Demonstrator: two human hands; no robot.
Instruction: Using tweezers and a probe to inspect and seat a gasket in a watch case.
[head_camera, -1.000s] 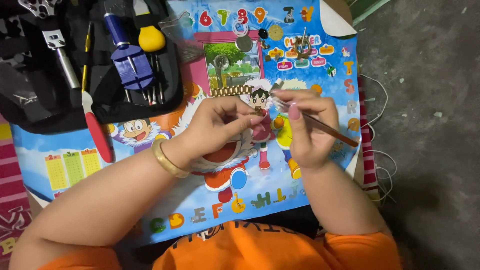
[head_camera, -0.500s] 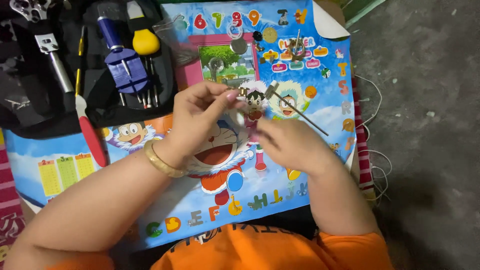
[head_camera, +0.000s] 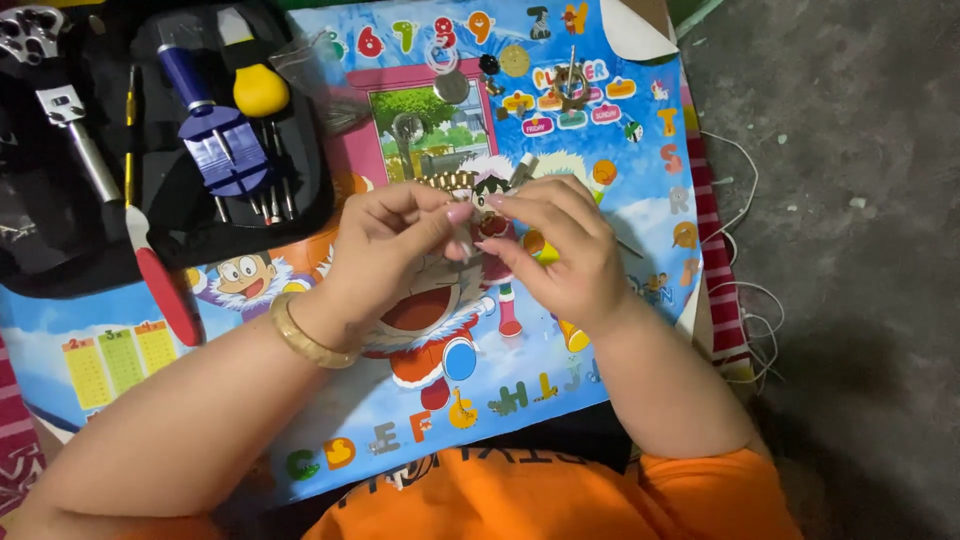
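Gold-bangled left hand (head_camera: 385, 245) meets right hand (head_camera: 560, 250), fingertips pinched together.

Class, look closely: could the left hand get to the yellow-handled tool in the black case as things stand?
Probably yes: the left hand pinches a small part, but the yellow-handled tool lies uncovered in the open black case.

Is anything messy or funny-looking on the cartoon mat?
A bit. The mat's top right corner is curled over, showing its white back. Small round parts lie loose near the mat's top instead of in the black tool case. Both hands, left hand and right hand, pinch something small.
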